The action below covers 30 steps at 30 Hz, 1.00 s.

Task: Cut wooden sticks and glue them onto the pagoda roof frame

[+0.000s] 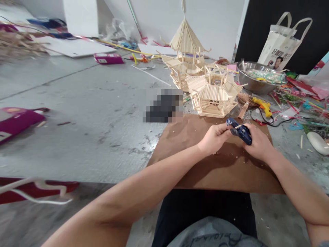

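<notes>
My right hand (258, 142) is wrapped round a dark blue hand tool (243, 133) that looks like a small cutter. Across the tool lies a short, thin wooden stick (238, 126). With fingers pinched together, my left hand (216, 139) meets the stick's near end beside the tool's black tip; its exact grip is partly hidden. Both hands are above a brown paper sheet (180, 147) dotted with small chips. Just beyond them stands an open-topped, six-sided stick structure (210, 92). Behind it rises a taller stick pagoda (187, 41) with a pointed roof.
A yellow glue gun (263, 106) with a black cord lies right, near a metal bowl (253, 87) of wrapped pieces. A white bag (277, 48) stands behind. Purple boxes (109, 58) and a blurred-out dark object (163, 106) are left. Scraps and a white mouse-shaped object (318, 143) lie right.
</notes>
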### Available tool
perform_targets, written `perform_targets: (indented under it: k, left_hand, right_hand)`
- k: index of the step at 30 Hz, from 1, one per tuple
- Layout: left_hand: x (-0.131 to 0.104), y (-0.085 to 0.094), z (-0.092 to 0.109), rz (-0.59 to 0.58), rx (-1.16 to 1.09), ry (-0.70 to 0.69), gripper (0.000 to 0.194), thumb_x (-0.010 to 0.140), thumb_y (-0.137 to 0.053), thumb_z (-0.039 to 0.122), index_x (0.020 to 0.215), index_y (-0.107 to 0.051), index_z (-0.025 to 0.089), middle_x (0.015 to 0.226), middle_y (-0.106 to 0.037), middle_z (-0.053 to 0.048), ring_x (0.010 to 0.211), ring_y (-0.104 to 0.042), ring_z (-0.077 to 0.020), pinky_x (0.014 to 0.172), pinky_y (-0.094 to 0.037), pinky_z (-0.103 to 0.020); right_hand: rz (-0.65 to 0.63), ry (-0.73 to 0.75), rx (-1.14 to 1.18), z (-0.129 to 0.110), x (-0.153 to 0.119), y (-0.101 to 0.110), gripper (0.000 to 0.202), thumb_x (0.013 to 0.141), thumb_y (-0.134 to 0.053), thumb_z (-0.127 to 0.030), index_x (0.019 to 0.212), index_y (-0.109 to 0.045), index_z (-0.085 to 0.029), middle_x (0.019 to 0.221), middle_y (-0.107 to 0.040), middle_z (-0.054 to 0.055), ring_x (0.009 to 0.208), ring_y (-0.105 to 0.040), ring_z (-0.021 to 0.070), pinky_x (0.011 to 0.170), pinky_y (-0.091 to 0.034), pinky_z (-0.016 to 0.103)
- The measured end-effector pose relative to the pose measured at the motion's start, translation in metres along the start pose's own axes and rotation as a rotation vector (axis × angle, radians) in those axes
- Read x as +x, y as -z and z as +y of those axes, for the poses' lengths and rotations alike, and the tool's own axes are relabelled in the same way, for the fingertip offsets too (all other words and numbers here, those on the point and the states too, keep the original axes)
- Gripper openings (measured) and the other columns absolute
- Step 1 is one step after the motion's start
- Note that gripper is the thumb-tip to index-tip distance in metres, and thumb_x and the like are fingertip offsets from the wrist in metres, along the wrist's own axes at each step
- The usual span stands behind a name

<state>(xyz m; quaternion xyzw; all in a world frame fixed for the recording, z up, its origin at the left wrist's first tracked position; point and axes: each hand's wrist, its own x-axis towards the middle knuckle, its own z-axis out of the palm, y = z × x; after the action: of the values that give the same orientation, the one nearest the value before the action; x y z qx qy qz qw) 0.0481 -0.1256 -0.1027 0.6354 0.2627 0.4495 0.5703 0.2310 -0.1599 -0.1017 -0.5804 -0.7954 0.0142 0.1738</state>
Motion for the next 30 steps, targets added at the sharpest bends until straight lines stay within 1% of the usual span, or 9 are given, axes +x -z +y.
perform_targets:
  k: [2,5,7,13,19,23,26,30]
  left_hand:
    - [-0.001,-0.001,0.000,-0.008,-0.052,0.038,0.040,0.066,-0.061,0.052,0.062,-0.056,0.013,0.049,-0.042,0.005,0.049,-0.035,-0.0051,0.050,-0.030,-0.019]
    - [-0.002,-0.001,-0.001,-0.044,-0.129,0.132,0.042,0.064,-0.063,0.054,0.060,-0.053,0.013,0.043,-0.032,0.008,0.040,-0.026,-0.0026,0.041,-0.021,-0.018]
    - [-0.002,0.000,-0.001,-0.068,-0.188,0.188,0.043,0.061,-0.065,0.053,0.058,-0.050,0.013,0.042,-0.029,0.009,0.037,-0.022,-0.0016,0.039,-0.018,-0.018]
    - [-0.002,0.001,0.000,-0.128,-0.399,0.330,0.041,0.054,-0.074,0.045,0.058,-0.048,0.014,0.042,-0.025,0.011,0.037,-0.017,-0.0004,0.036,-0.014,-0.015]
    - [-0.003,0.001,0.002,-0.165,-0.488,0.399,0.042,0.054,-0.076,0.040,0.055,-0.043,0.014,0.040,-0.023,0.011,0.035,-0.014,0.0003,0.034,-0.012,-0.014]
    - [-0.003,0.002,0.000,-0.241,-0.509,0.454,0.044,0.057,-0.074,0.042,0.054,-0.039,0.015,0.040,-0.023,0.011,0.035,-0.014,0.0002,0.034,-0.011,-0.013]
    - [-0.002,0.004,-0.001,-0.271,-0.511,0.460,0.043,0.058,-0.073,0.043,0.056,-0.041,0.015,0.041,-0.022,0.011,0.036,-0.013,-0.0001,0.034,-0.011,-0.013]
    - [-0.001,0.006,-0.002,-0.302,-0.508,0.468,0.043,0.057,-0.074,0.044,0.058,-0.042,0.015,0.042,-0.023,0.011,0.036,-0.014,-0.0002,0.035,-0.012,-0.013]
  right_hand:
    - [0.007,0.024,0.021,0.001,0.000,0.000,0.047,0.065,-0.051,-0.018,0.111,-0.042,-0.018,0.103,-0.058,0.012,0.090,-0.056,0.0265,0.073,-0.044,0.039]
    - [-0.002,0.070,0.045,0.003,0.000,0.000,0.049,0.064,-0.050,-0.015,0.112,-0.041,-0.018,0.106,-0.057,0.012,0.095,-0.055,0.0267,0.076,-0.044,0.039]
    - [-0.011,0.094,0.055,0.004,0.000,0.001,0.051,0.064,-0.050,-0.014,0.114,-0.039,-0.018,0.108,-0.056,0.012,0.097,-0.054,0.0270,0.077,-0.044,0.040]
    - [-0.010,0.138,0.064,0.005,-0.001,0.001,0.053,0.065,-0.050,-0.014,0.116,-0.037,-0.019,0.109,-0.056,0.012,0.098,-0.054,0.0264,0.080,-0.044,0.040]
    - [0.022,0.204,0.052,0.008,0.000,0.001,0.054,0.065,-0.051,-0.015,0.117,-0.036,-0.018,0.110,-0.056,0.013,0.100,-0.054,0.0268,0.082,-0.044,0.041]
    - [0.067,0.292,0.023,0.011,0.001,0.003,0.054,0.067,-0.052,-0.019,0.118,-0.035,-0.015,0.111,-0.055,0.016,0.104,-0.052,0.0286,0.085,-0.043,0.044]
    - [0.065,0.275,0.018,0.012,0.002,0.003,0.053,0.067,-0.053,-0.020,0.118,-0.035,-0.015,0.111,-0.055,0.017,0.104,-0.052,0.0290,0.085,-0.043,0.045]
    - [0.025,0.234,0.011,0.010,0.001,0.003,0.050,0.068,-0.053,-0.021,0.115,-0.037,-0.016,0.109,-0.056,0.016,0.100,-0.054,0.0284,0.082,-0.044,0.043]
